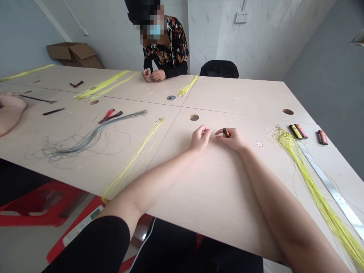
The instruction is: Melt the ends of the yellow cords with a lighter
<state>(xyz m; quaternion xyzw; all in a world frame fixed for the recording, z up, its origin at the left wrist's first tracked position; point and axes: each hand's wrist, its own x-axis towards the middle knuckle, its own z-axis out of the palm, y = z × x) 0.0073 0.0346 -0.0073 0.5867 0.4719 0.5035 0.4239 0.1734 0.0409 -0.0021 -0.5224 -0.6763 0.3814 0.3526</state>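
Above the table, my left hand (pixel 200 138) is closed in a pinch, thumb and forefinger together. Whatever lies between those fingertips is too small to make out. Just to its right, my right hand (pixel 235 138) is curled around a dark lighter (pixel 226 132) with orange marks, its thumb and forefinger reaching toward the left hand. The two hands are a short gap apart. A bundle of thin yellow cords (pixel 133 156) lies left of my left forearm. Right of my right hand is a small red-bordered label (pixel 258 144).
A larger yellow cord bundle (pixel 308 174), a metal ruler (pixel 327 182) and several lighters (pixel 322 137) lie at right. Grey cords (pixel 85 141) and red-handled pliers (pixel 110 115) lie at left. A co-worker (pixel 166 49) sits opposite; another person's arm (pixel 11 113) rests far left. Round holes (pixel 194 118) pierce the tabletop.
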